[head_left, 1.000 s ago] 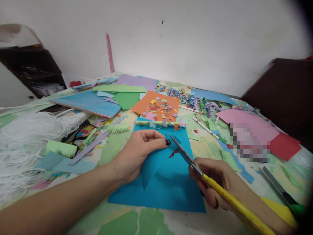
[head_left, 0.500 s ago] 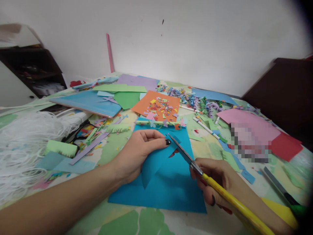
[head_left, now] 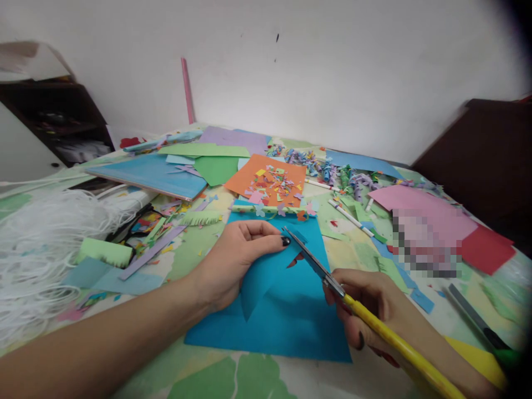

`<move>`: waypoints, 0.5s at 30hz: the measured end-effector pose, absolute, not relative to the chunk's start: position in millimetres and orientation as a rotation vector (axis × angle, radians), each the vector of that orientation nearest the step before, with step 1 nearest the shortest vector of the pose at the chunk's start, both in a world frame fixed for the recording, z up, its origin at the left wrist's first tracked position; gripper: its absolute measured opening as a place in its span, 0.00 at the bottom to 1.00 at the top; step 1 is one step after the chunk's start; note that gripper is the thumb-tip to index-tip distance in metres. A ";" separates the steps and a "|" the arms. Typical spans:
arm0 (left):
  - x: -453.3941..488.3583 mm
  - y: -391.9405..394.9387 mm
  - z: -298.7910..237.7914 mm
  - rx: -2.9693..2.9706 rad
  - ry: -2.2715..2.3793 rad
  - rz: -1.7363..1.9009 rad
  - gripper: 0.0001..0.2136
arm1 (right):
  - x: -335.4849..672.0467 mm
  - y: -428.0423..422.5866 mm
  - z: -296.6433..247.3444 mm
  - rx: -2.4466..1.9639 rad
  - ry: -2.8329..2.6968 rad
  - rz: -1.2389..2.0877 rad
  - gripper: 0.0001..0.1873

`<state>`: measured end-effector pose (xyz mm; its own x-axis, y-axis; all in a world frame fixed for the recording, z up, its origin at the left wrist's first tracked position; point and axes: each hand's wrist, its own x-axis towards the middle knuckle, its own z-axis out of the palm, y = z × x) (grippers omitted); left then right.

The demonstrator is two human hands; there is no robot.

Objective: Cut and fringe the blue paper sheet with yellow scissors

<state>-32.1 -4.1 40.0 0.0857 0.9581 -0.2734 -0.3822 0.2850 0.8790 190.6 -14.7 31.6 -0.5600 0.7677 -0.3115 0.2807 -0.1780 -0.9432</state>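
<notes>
Pinching one folded blue sheet (head_left: pixel 274 310), left hand (head_left: pixel 233 260); right hand (head_left: pixel 374 310) grips one yellow-handled scissors (head_left: pixel 332 282), blades touching the fold beside the left fingertips.

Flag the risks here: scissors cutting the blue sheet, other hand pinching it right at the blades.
1. The left hand pinches the blue sheet with its thumb tip almost at the tip of the scissors; a slip could nick it.
2. The sheet is lifted and folded near the cut, so it may buckle and the cut wander.
3. Scraps on the orange sheet lie close; a nudge could scatter them.
</notes>
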 end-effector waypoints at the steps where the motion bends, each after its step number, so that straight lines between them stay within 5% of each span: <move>1: -32.2 -3.9 40.0 0.720 1.015 1.141 0.09 | 190.9 -14.9 31.2 -1.202 -1.718 1.790 0.28; 15: -31.7 -4.5 39.4 0.722 1.016 1.149 0.08 | 189.7 -14.9 34.3 -1.096 -1.718 1.828 0.26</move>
